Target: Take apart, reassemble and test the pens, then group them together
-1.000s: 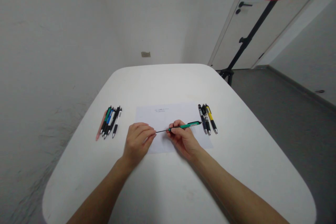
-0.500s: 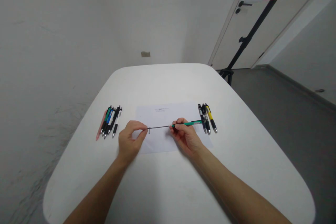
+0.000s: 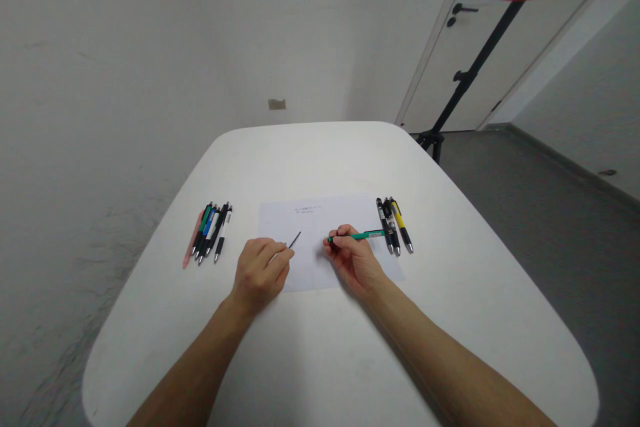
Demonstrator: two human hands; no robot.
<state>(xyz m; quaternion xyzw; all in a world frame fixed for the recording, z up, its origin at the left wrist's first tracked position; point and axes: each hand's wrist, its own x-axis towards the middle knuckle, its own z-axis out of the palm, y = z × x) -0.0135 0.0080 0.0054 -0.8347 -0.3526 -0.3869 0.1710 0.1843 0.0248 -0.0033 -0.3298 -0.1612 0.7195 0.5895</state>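
Note:
Over the left part of a white paper sheet (image 3: 345, 210), my left hand (image 3: 263, 273) is closed, its fingers pinching a thin dark pen refill (image 3: 295, 239). One end of the refill sticks out up and to the right; the rest is hidden by the fingers. My right hand (image 3: 353, 263) holds a green pen barrel (image 3: 367, 235) between thumb and fingers, lying roughly level, its front end pointing left. Refill and barrel are apart. A few small printed or written lines show near the top of the sheet.
Several pens (image 3: 213, 230) lie side by side on the left of the white table (image 3: 310, 160), with a pink pen (image 3: 193, 240) outermost. More pens (image 3: 393, 227), one of them yellow, lie right of the sheet. A black stand (image 3: 463, 83) rises beyond the table's right edge.
The refill has come fully away from the green barrel. My left hand has turned, and the refill now points up and to the right. My right hand has stayed in place.

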